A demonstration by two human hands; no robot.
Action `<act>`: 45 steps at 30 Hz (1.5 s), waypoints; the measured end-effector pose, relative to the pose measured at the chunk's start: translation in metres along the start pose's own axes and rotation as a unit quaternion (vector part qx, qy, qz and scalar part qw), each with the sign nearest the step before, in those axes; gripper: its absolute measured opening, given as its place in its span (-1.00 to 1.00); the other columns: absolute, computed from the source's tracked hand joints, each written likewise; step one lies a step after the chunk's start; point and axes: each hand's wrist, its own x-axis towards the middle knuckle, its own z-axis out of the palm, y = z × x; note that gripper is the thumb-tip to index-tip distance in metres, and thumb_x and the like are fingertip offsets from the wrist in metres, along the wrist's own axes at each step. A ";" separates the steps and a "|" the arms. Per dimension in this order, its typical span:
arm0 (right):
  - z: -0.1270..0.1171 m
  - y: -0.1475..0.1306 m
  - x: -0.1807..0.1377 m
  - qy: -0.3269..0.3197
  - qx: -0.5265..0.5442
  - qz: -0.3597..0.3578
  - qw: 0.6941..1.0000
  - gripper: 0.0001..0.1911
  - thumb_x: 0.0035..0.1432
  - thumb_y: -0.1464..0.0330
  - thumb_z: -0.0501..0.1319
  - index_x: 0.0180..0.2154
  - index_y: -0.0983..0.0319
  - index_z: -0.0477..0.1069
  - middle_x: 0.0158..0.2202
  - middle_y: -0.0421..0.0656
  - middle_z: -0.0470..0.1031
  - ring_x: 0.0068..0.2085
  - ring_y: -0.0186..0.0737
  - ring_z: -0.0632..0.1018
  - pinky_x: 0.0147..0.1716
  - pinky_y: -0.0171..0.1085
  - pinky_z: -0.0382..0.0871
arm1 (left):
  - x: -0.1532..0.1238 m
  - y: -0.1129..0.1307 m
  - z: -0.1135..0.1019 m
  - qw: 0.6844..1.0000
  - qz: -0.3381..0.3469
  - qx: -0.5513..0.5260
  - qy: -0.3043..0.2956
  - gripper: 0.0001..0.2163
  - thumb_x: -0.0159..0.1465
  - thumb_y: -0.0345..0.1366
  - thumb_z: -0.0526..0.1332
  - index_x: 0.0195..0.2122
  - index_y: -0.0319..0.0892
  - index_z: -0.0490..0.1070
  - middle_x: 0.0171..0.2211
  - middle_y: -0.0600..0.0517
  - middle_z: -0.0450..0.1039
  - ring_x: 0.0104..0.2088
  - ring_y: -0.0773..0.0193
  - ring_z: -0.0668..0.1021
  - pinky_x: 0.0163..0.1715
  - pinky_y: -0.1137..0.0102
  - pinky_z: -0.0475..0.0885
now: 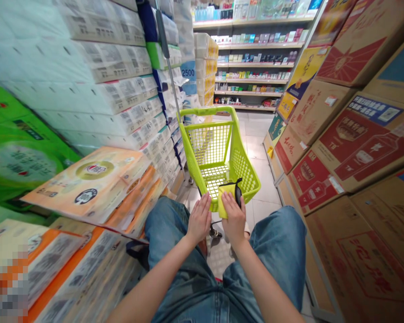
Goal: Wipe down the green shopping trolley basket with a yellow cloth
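One yellow cloth [226,188] held, right grip [234,218] | left grip [199,218] straight-fingered at basket [243,174]

White packs [114,63]: we see these stacked at left.
Orange package [97,179]: nearer us, by a green package [23,143].
Cartons [360,139]: stacked at right.
Shelves [261,64]: small goods [257,38] in rows, behind.

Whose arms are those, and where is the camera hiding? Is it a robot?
No robot here! Those arms belong to a person. The camera is worn on their head and looks forward and down. The left hand is at the near edge of a green basket. The right hand has its fingers over a yellow and black thing; I can't tell what it is. Wrapped packs are piled on the left, cardboard boxes on the right, and shelves stand ahead.
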 end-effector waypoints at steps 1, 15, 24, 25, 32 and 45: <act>0.002 -0.010 0.000 -0.022 0.017 -0.013 1.000 -0.28 0.07 0.60 0.01 0.28 0.21 0.23 0.23 -0.07 0.42 0.28 -0.16 0.38 0.38 -0.03 -0.13 | 0.000 0.000 -0.001 1.000 0.002 0.003 0.000 -0.41 0.41 -0.44 -0.09 0.44 -0.15 -0.24 0.41 -0.13 0.01 0.41 0.15 0.07 0.33 0.06 0.15; -0.038 0.111 0.006 0.011 -0.055 0.033 0.998 -0.28 0.07 0.60 -0.01 0.27 0.14 0.24 0.26 -0.07 0.38 0.28 -0.09 0.37 0.36 0.15 -0.22 | 0.003 0.002 -0.004 1.000 0.003 0.010 0.002 -0.40 0.40 -0.43 -0.07 0.45 -0.16 -0.24 0.41 -0.12 0.00 0.41 0.16 0.08 0.33 0.10 0.16; 0.005 -0.022 -0.007 -0.047 0.012 -0.034 0.998 -0.17 0.06 0.61 0.00 0.38 0.21 0.00 0.31 -0.04 0.28 0.34 -0.13 0.28 0.40 0.04 -0.23 | 0.001 0.000 -0.006 1.000 0.009 0.005 -0.008 -0.40 0.40 -0.44 -0.09 0.44 -0.17 -0.24 0.40 -0.16 0.04 0.41 0.14 0.09 0.32 0.06 0.18; 0.002 -0.018 -0.006 -0.063 0.017 -0.054 0.996 -0.16 0.06 0.61 0.00 0.38 0.19 0.00 0.32 -0.06 0.28 0.34 -0.14 0.28 0.40 0.04 -0.27 | 0.001 -0.001 -0.006 1.000 0.009 0.005 -0.010 -0.40 0.40 -0.44 -0.09 0.44 -0.17 -0.24 0.40 -0.16 0.04 0.41 0.13 0.09 0.32 0.05 0.17; -0.045 0.101 0.001 -0.062 -0.025 -0.101 0.993 -0.22 0.09 0.59 0.01 0.35 0.14 0.10 0.28 -0.07 0.34 0.31 -0.16 0.34 0.40 0.08 -0.31 | 0.002 0.001 -0.003 1.000 0.004 0.004 -0.002 -0.39 0.41 -0.43 -0.09 0.45 -0.14 -0.27 0.41 -0.13 0.00 0.41 0.14 0.08 0.32 0.07 0.16; 0.010 -0.016 -0.015 -0.035 0.012 -0.046 0.998 -0.20 0.11 0.61 -0.02 0.38 0.21 0.01 0.31 -0.06 0.29 0.36 -0.15 0.23 0.34 0.00 0.07 | 0.000 -0.001 -0.002 1.000 0.005 0.006 0.001 -0.40 0.41 -0.45 -0.10 0.45 -0.17 -0.25 0.40 -0.17 0.02 0.41 0.14 0.09 0.31 0.06 0.18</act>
